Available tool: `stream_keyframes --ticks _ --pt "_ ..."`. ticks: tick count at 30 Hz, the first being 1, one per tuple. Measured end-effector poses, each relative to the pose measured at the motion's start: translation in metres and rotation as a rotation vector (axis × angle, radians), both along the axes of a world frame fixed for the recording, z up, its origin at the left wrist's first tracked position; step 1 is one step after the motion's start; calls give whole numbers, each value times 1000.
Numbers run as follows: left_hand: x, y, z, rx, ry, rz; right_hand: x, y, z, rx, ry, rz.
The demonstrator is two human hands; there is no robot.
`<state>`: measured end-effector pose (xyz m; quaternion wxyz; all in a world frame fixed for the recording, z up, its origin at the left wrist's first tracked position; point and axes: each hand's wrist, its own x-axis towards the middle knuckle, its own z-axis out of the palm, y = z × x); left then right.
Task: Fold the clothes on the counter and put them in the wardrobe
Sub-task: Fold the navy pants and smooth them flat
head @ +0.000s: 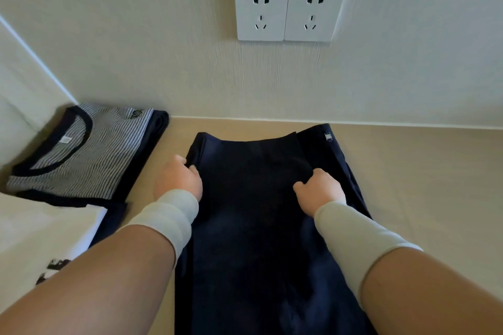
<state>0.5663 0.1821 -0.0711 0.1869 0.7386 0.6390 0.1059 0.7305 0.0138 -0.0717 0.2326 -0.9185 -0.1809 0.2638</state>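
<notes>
Dark navy garment (253,226) lies flat mid-table, running from near the table's (422,177) back edge down past the near edge of view; the lower part is cut off by the frame. Top section looks folded over itself, with a narrower panel on the wider layer, and a small white tag (328,136) sits at its far right corner. Too dark to tell what kind of garment it is.

Left hand (178,178): fingers curled, pinching the garment's left edge near the far end. Right hand (318,190): fingers curled, gripping a bunch of fabric right of the garment's centre. Fingertips of both are buried in cloth, so the exact grip is not visible. Pale sleeves cover both wrists.

Folded striped shirt (81,152) with dark collar trim sits at the back-left corner of the table, on top of another dark folded piece whose edges show at its right and near sides. Just nearer along the left edge is a white garment (40,234) with dark print, partly blocked by the left forearm and cut off by the frame; the print is unreadable.

No containers in view. Two white wall sockets (290,11) sit side by side on the wall above the back edge.
</notes>
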Motion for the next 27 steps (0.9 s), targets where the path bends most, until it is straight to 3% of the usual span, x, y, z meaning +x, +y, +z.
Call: stream_keyframes --ticks 5,8,12,15,17,22,27 --pt "-6 7 -12 -146 124 -61 -5 3 -1 142 -128 -132" --pt "-6 10 -11 -178 112 -13 -7 0 -2 84 -132 -185" --pt "-9 8 -4 -25 73 87 -8 4 -2 27 -95 -136" --pt "-3 5 1 88 12 -70 -4 6 -2 62 -72 -177" --pt "3 7 -7 31 80 -151 -3 6 -2 46 -84 -190" --pt "8 12 -19 -157 173 -134 0 6 -3 -28 -100 -135" --pt "4 12 -20 -116 -71 -72 -1 -2 -4 -15 -121 -105"
